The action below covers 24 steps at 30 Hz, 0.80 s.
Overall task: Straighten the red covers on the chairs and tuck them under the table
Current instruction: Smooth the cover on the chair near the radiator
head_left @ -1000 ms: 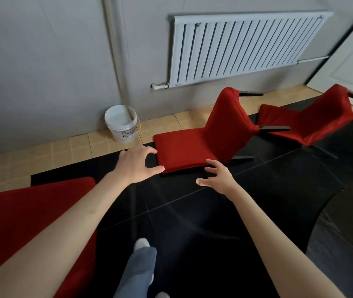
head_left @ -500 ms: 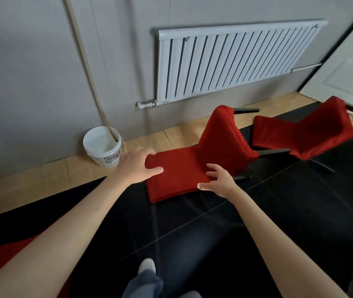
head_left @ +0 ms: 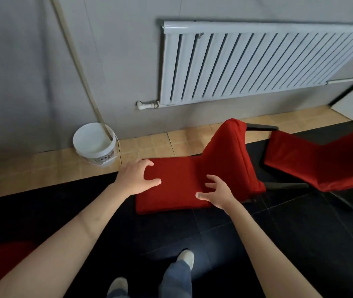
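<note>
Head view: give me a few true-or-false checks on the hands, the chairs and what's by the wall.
1. Both hands are over the seat of the nearer red chair. True: left hand at its left edge, right hand near its front.
2. The white bucket lies tipped over. False: it stands upright by the wall.
3. A second red chair stands to the right. True.
4. The radiator is black. False: it is white.

Left hand and right hand reach forward (fingers spread, loosely curled).
</note>
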Motion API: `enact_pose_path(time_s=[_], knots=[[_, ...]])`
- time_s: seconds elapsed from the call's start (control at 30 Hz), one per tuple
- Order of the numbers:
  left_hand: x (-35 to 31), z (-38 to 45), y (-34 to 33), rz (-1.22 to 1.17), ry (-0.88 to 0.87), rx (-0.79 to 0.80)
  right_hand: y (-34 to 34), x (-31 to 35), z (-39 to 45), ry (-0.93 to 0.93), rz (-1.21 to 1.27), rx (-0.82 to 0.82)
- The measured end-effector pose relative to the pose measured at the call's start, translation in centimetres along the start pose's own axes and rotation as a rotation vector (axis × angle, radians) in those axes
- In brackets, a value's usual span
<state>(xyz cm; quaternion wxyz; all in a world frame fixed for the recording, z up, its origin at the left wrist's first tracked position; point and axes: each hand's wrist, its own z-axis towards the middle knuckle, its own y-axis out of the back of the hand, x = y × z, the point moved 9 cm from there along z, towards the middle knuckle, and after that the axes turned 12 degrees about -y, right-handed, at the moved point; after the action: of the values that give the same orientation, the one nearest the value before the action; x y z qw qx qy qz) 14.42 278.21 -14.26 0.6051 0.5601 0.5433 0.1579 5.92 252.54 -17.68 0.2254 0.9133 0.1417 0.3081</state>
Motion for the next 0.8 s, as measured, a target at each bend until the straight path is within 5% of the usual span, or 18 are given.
enact_pose_path(time_s=[0.43, 0.8], knots=[[5.1, 9.5, -13.6, -0.057, 0.259, 0.131, -2.2, -3.6, 17.3, -0.095, -0.053, 0.111], [17.9, 14.5, -37.5, -0.194, 0.414, 0.196, -14.5, -17.1, 36.3, -0.202, -0.024, 0.095]])
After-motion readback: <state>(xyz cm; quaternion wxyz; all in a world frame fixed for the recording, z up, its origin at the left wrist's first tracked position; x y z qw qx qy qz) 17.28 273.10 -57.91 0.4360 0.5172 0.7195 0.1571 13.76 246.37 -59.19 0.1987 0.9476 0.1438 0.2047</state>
